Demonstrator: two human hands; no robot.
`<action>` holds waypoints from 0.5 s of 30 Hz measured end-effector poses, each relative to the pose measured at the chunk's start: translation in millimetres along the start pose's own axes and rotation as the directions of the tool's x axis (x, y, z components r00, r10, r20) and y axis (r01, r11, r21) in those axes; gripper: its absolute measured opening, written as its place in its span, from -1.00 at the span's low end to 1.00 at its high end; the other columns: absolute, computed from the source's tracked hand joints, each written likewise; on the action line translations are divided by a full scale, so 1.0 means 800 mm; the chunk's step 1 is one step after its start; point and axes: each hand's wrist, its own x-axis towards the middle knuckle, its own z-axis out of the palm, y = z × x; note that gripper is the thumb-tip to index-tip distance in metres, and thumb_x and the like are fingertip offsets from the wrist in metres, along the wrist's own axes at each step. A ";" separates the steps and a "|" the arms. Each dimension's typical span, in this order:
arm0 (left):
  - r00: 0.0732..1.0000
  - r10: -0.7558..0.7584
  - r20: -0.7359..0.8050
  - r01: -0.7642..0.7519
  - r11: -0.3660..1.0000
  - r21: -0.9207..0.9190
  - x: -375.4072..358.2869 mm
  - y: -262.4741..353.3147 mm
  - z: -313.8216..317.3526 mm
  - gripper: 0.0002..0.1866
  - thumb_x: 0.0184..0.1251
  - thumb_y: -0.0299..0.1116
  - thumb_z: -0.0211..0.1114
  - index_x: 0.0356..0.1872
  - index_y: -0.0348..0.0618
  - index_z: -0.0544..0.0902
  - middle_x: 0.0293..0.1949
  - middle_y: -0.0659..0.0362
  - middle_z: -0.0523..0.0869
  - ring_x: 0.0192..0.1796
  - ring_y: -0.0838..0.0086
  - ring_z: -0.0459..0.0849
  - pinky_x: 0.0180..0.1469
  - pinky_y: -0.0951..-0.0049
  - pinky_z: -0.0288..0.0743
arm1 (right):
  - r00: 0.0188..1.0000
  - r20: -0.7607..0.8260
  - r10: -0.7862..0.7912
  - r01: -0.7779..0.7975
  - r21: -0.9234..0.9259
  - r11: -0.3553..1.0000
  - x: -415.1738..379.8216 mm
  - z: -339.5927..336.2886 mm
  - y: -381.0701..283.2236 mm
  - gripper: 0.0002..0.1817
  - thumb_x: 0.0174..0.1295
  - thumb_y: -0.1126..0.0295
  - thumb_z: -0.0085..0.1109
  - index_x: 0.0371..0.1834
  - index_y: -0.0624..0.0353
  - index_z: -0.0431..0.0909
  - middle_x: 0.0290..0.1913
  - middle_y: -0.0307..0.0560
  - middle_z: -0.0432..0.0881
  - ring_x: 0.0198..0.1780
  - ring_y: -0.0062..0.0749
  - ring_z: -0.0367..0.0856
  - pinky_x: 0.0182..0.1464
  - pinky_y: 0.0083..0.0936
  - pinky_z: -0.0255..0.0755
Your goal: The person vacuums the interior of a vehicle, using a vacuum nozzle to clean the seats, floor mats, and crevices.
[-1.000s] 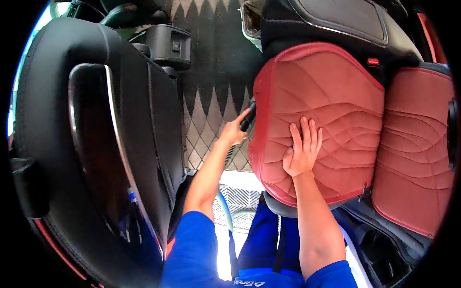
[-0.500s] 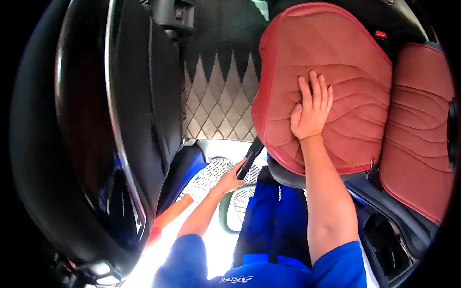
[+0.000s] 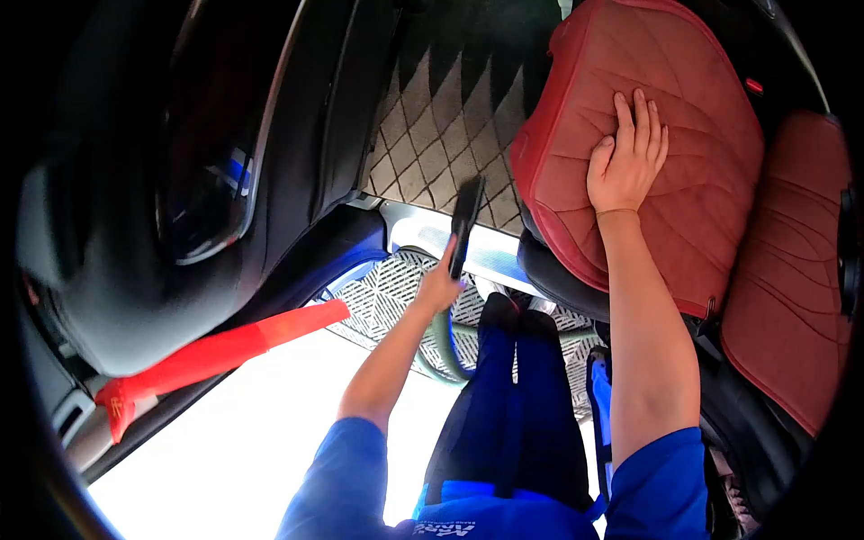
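Observation:
My left hand [image 3: 439, 286] is wrapped round a black vacuum nozzle [image 3: 465, 220]. The nozzle points forward, its tip at the near edge of a car floor mat [image 3: 432, 135] with a diamond pattern. Below that hand hangs a grey-green hose [image 3: 443, 346], partly hidden by the forearm and legs. My right hand [image 3: 627, 166] lies flat with fingers stretched on the red quilted seat cushion [image 3: 693, 117], holding nothing.
The red seat backrest [image 3: 792, 270] rises at the right. To the left stands the open car door [image 3: 297, 171], with a red cover-like strip [image 3: 216, 355] along its lower edge. A door sill [image 3: 499, 256] borders the mat; patterned flooring [image 3: 382, 301] lies outside.
My left hand has brought the nozzle forward from beside the seat's front corner to the mat's near edge. The view has turned, while my right hand stays on the cushion.

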 end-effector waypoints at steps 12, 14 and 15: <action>0.928 0.148 -0.343 -0.120 0.987 0.103 0.085 0.002 0.006 0.08 -0.01 -0.35 0.37 0.58 0.27 -0.02 -0.13 -0.28 0.70 -0.13 -0.17 0.72 -0.08 0.09 0.58 | 1.000 -0.031 -0.005 0.006 0.031 0.999 0.005 0.005 0.021 -0.43 0.19 0.33 -0.05 0.33 0.07 0.43 0.46 0.02 0.33 0.50 0.02 0.20 0.51 0.09 -0.05; 0.982 -0.008 -0.189 0.021 0.998 0.067 0.051 0.034 -0.006 0.11 -0.03 -0.36 0.39 0.59 0.28 -0.06 -0.01 -0.31 0.67 0.07 -0.21 0.64 0.08 0.04 0.52 | 0.999 0.040 0.037 -0.039 0.042 0.998 -0.001 -0.009 0.004 -0.42 0.16 0.33 -0.03 0.33 0.10 0.42 0.47 0.05 0.32 0.51 0.04 0.18 0.52 0.10 -0.07; 0.979 0.124 -0.162 -0.126 0.992 0.001 0.034 -0.022 0.000 0.11 -0.04 -0.41 0.40 0.59 0.27 -0.01 0.14 -0.25 0.61 0.19 -0.13 0.60 0.17 0.11 0.50 | 0.998 0.039 0.048 -0.051 0.075 0.996 -0.009 0.002 0.005 -0.41 0.15 0.32 -0.01 0.33 0.10 0.42 0.47 0.06 0.31 0.51 0.05 0.17 0.52 0.10 -0.08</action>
